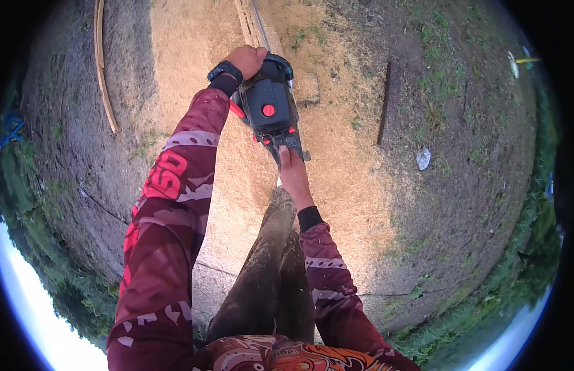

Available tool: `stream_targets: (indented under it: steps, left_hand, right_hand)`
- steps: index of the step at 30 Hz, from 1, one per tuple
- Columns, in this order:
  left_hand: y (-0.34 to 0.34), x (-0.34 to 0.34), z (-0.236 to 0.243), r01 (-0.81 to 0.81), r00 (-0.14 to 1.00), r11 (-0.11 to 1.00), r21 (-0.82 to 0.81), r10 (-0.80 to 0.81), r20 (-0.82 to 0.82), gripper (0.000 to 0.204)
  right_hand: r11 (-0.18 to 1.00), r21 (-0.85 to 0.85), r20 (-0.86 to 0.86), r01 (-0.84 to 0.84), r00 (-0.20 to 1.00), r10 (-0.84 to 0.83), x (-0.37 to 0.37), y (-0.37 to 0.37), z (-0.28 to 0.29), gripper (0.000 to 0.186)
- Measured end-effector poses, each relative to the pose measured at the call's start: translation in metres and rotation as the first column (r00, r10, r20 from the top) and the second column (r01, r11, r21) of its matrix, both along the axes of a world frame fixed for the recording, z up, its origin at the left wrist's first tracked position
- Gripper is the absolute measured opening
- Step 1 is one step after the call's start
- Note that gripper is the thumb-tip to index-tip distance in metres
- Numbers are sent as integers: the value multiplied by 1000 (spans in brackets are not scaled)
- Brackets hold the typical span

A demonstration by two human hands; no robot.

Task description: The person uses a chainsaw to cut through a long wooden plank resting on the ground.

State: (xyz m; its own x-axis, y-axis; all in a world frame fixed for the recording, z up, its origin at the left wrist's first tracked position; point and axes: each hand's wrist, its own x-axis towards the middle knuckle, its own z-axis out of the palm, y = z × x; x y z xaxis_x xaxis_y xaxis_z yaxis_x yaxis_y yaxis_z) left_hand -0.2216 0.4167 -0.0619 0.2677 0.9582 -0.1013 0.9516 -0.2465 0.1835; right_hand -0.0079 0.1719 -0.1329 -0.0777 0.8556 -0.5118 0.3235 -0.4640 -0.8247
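A black chainsaw (268, 93) with a red cap and red controls is in both my hands, its bar (260, 28) pointing away from me. My left hand (247, 60), with a dark watch at the wrist, is closed around the front handle. The rear handle is in the closed grip of my right hand (293, 176), low and nearer my legs. Beside the bar runs a pale length of timber (245, 18), its nearer part hidden by the saw and my hand. Whether the chain touches the wood I cannot tell.
Sawdust (342, 198) covers the ground around my legs. A long thin wooden strip (100, 68) lies at the left, and a dark board (385, 102) at the right. A short wood block (308, 88) sits beside the saw. Farther right is a whitish crumpled object (424, 158).
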Motion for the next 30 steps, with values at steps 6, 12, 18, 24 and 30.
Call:
stream_targets:
  steps: [6,12,18,24,30]
  left_hand:
    - [40,-16,1,86,993,993,78,-79,-85,23]
    - [48,-26,0,130,991,984,118,-123,-60,19]
    - [-9,3,-3,112,992,987,119,-104,-71,14]
    - [-62,34,2,35,998,999,-38,-37,-55,23]
    - [-112,52,-5,-11,1000,998,-68,9,-29,25]
  right_hand:
    - [998,-50,15,-26,1000,27,-13,33,14,54]
    - [998,67,16,1,1000,-2,-15,28,23,57]
    - [997,72,100,-4,995,-4,7,-18,18,54]
    - [1000,-30,-2,3,1000,-3,33,-66,15,51]
    - [996,-85,12,-13,1000,14,56,-115,15,51]
